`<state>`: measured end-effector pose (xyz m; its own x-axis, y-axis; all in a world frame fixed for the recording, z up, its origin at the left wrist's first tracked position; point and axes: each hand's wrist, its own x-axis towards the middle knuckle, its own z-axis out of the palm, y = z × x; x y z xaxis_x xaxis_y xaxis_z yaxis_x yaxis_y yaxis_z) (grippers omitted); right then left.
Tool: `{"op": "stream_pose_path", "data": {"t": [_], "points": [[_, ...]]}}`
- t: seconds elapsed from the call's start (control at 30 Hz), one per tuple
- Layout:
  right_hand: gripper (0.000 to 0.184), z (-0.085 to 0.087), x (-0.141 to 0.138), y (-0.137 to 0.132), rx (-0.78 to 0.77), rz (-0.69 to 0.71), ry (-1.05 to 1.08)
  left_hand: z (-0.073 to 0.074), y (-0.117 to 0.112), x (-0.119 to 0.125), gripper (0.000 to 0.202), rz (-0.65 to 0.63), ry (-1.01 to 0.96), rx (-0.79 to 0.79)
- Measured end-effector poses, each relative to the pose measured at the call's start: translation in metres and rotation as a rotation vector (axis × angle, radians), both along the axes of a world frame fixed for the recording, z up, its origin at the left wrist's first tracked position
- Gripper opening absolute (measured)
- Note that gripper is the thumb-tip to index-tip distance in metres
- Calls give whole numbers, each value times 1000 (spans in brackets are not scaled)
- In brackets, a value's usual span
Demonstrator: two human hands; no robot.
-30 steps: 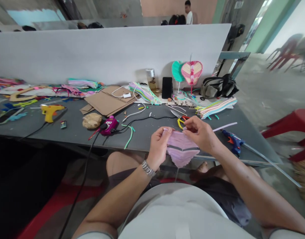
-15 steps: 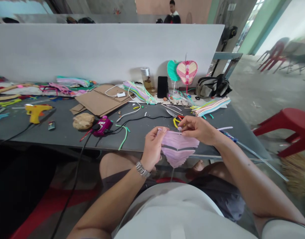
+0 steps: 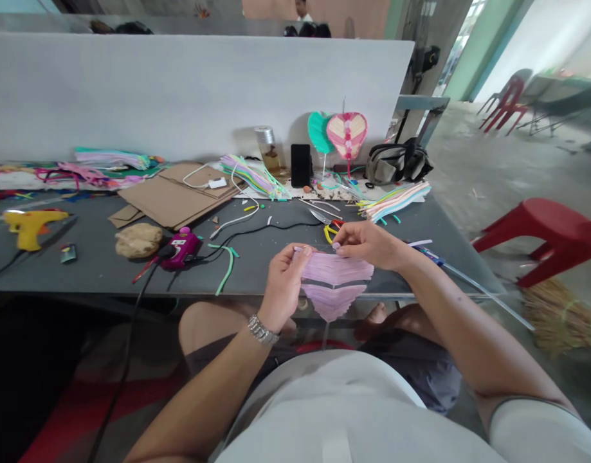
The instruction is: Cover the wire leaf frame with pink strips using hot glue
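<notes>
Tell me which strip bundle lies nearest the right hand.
The rightmost bundle, with peach and white strips: it lies just beyond the right hand, in front of the bag. The other bundles lie left of the phone, farther from that hand.

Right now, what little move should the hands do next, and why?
Perhaps bring the small purple piece to the fan's far edge: the right hand pinches it close by, while the left hand grips the fan's left corner.

Lilac panel (image 3: 337, 268) | apparently ribbed, banded | tip down | lilac bit (image 3: 336, 245) above
</notes>
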<state>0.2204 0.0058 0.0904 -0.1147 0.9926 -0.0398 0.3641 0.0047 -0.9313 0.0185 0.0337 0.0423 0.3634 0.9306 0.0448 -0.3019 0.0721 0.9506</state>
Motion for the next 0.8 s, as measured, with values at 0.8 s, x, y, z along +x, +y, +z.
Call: {"op": "stream_pose_path", "data": {"t": [0.8], "points": [[28, -1, 2, 9, -57, 73, 63, 10, 21, -15, 28, 71, -6, -9]]}}
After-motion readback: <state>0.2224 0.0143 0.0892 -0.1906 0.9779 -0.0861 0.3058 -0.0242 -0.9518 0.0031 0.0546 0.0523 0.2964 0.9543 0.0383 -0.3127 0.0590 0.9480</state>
